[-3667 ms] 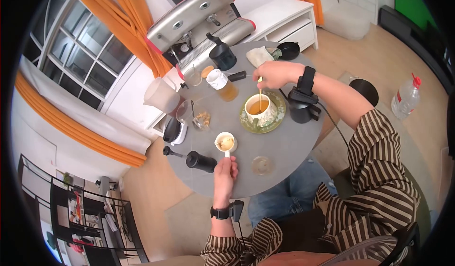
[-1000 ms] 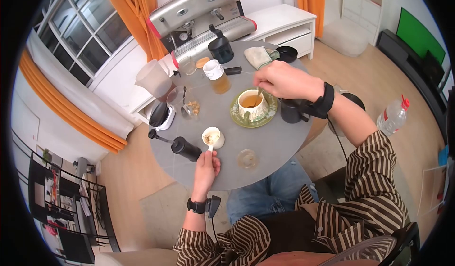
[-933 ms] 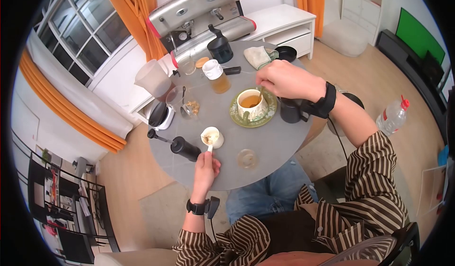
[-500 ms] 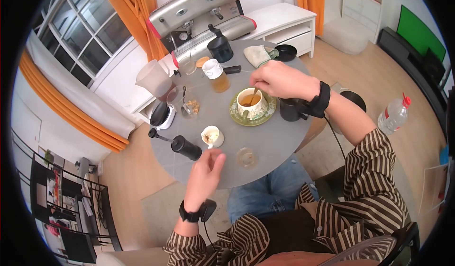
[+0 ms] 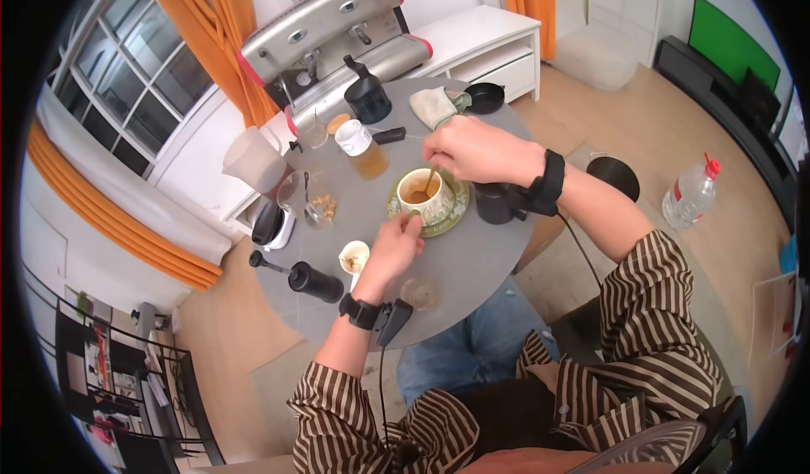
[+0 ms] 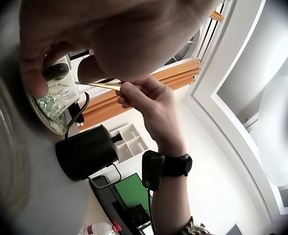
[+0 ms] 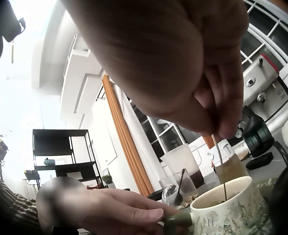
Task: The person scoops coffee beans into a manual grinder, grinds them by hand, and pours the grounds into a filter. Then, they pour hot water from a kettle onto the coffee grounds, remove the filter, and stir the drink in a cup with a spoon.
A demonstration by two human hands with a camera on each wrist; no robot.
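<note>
My right hand (image 5: 485, 149) pinches a gold spoon (image 6: 103, 85) from above. The spoon's lower end dips into amber liquid inside a cream teacup (image 5: 436, 210) with a leafy pattern. That teacup stands on a green patterned saucer (image 5: 461, 212). At the near side of the teacup, my left hand (image 5: 395, 248) grips its green handle (image 6: 56, 72) between thumb and fingers; the hand partly hides the handle in the head view. A small white cup (image 5: 355, 254) with a handle and brownish bits inside sits left of my left hand on the grey table (image 5: 380, 322).
A black hand grinder (image 5: 316, 281) lies at the near left, and a small clear glass dish (image 5: 419, 294) is near the front edge. A black kettle (image 6: 87, 152) stands right of the saucer. Further back are a jar of amber liquid (image 5: 368, 162) and a plastic pitcher (image 5: 256, 162).
My left hand has let go of the small white cup and moved right to the teacup's handle. My right hand keeps the spoon in the teacup, shifting its angle. The head view has shifted slightly.
</note>
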